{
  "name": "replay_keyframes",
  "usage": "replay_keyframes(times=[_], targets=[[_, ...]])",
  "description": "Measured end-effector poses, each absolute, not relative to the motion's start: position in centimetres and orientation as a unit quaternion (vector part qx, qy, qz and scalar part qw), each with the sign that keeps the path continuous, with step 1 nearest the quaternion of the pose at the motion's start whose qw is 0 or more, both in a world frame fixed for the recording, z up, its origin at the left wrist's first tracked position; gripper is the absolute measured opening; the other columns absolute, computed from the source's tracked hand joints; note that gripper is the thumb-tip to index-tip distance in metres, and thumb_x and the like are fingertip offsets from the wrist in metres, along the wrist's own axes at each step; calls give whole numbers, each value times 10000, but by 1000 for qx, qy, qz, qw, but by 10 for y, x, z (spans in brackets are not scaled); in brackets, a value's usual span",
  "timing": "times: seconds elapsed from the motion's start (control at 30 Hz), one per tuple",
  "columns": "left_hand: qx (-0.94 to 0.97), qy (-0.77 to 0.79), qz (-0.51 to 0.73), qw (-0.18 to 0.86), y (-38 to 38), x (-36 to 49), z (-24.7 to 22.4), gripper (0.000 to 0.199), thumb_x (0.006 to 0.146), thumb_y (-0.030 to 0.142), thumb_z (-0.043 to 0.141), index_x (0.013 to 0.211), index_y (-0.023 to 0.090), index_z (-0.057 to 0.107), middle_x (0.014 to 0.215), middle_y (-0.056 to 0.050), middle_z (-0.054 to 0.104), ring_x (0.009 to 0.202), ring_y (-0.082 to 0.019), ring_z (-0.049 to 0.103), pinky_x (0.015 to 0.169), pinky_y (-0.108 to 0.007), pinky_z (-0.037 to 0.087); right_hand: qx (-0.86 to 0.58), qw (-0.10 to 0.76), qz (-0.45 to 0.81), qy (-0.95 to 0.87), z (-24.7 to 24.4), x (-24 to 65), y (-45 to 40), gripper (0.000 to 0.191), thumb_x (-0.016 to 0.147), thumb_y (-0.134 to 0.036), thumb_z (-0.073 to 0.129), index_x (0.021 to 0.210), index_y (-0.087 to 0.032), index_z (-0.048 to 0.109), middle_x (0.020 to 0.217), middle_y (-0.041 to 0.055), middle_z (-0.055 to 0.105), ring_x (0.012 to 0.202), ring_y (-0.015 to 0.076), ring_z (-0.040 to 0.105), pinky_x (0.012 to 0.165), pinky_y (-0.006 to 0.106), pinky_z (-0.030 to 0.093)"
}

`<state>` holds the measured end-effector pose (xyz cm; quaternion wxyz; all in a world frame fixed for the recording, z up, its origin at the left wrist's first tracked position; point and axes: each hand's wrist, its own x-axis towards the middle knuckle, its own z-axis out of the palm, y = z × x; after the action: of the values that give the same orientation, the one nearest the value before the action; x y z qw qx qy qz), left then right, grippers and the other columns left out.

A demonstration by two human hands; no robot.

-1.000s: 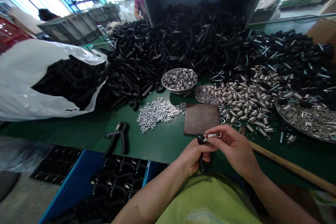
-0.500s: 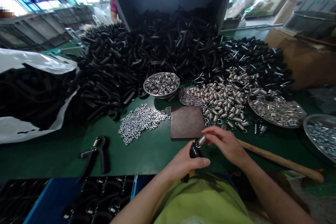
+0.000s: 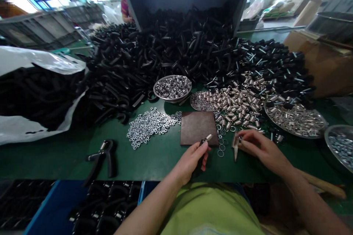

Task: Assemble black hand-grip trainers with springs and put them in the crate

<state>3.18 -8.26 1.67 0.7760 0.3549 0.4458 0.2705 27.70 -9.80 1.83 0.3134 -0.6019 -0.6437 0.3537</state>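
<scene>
My left hand (image 3: pixel 194 158) is closed around a black hand-grip handle, mostly hidden by the fingers. A silver coil spring (image 3: pixel 209 138) sticks out of its top, over the near right part of a dark square metal plate (image 3: pixel 197 126). To the right, my right hand (image 3: pixel 257 148) has its fingers closed at the head of a hammer (image 3: pixel 235 147). The hammer's wooden handle (image 3: pixel 321 183) runs out beneath my right forearm. Several thin metal rings (image 3: pixel 221 152) lie between my hands. An assembled black hand grip (image 3: pixel 106 156) rests on the green table to the left.
Steel nuts (image 3: pixel 149 123) lie spread left of the plate. Behind are a bowl of small metal parts (image 3: pixel 172 87), loose springs (image 3: pixel 239 101) and heaped black handles (image 3: pixel 176 47). A dish of pins (image 3: pixel 298 117) stands right. A blue crate (image 3: pixel 52 209) sits below the table edge.
My right hand has left the spring and moved right to the hammer head, which has shifted nearer me. My left hand has moved the handle with its spring slightly forward to the plate.
</scene>
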Motion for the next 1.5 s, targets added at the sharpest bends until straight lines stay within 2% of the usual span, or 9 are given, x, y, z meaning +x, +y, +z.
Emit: replay_keyframes(times=[0.1, 0.2, 0.4, 0.53, 0.67, 0.8, 0.9, 1.27, 1.5], targets=[[305, 448, 291, 789, -83, 41, 19, 596, 711, 714, 476, 859, 142, 555, 643, 25, 444, 539, -83, 399, 457, -191, 324, -531, 390, 448, -604, 31, 229, -104, 167, 892, -359, 426, 884, -214, 508, 818, 30, 612, 689, 148, 586, 618, 275, 471], [296, 428, 282, 806, -83, 45, 18, 625, 698, 757, 424, 791, 149, 536, 661, 11, 460, 557, -94, 417, 474, -204, 347, -550, 366, 415, -626, 32, 190, -103, 139, 903, -313, 398, 865, -216, 490, 646, -14, 578, 582, 136, 568, 565, 257, 436], [386, 462, 286, 745, -88, 39, 10, 529, 769, 686, 411, 808, 167, 506, 652, 16, 450, 540, -102, 424, 450, -206, 347, -584, 348, 355, -642, 27, 172, -94, 185, 886, -269, 419, 1032, -207, 512, 705, 4, 641, 663, 162, 618, 622, 274, 431], [471, 492, 289, 673, -90, 34, 8, 431, 774, 597, 513, 877, 179, 535, 630, 29, 449, 507, -90, 401, 426, -193, 294, -534, 351, 456, -619, 21, 176, -95, 218, 897, -285, 401, 1010, -208, 570, 663, -18, 581, 559, 115, 552, 523, 227, 406], [424, 448, 238, 750, -87, 30, 11, 400, 758, 556, 572, 862, 172, 535, 614, 45, 399, 485, -63, 329, 398, -168, 195, -498, 299, 550, -599, 17, 198, -91, 305, 914, -385, 364, 1067, -205, 558, 587, -44, 524, 445, 101, 469, 425, 213, 359], [296, 427, 240, 820, -78, 27, 13, 450, 782, 582, 526, 882, 144, 541, 653, 40, 381, 489, -42, 294, 391, -145, 143, -652, 224, 238, -684, 18, 252, -79, 202, 871, -261, 448, 988, -213, 606, 840, 34, 644, 730, 173, 594, 654, 291, 424], [243, 447, 280, 814, -72, 23, 10, 474, 774, 579, 546, 894, 121, 556, 668, 29, 398, 499, -37, 308, 383, -133, 166, -717, 131, 81, -680, 13, 288, -70, 162, 845, -226, 481, 941, -209, 611, 941, 62, 643, 824, 214, 597, 694, 318, 409], [164, 446, 329, 816, -69, 20, 8, 566, 778, 663, 452, 909, 123, 561, 693, 5, 452, 493, -51, 359, 353, -133, 253, -692, 101, -20, -715, 6, 286, 8, 205, 878, -212, 444, 903, -215, 647, 948, 46, 646, 904, 181, 559, 733, 273, 399], [104, 431, 367, 818, -63, 12, 11, 359, 845, 486, 485, 836, 133, 548, 674, 8, 467, 484, -56, 385, 376, -147, 297, -731, 51, -109, -672, 41, 335, 56, 291, 849, -113, 393, 1010, -159, 630, 1031, 142, 618, 1015, 249, 491, 771, 321, 394]])
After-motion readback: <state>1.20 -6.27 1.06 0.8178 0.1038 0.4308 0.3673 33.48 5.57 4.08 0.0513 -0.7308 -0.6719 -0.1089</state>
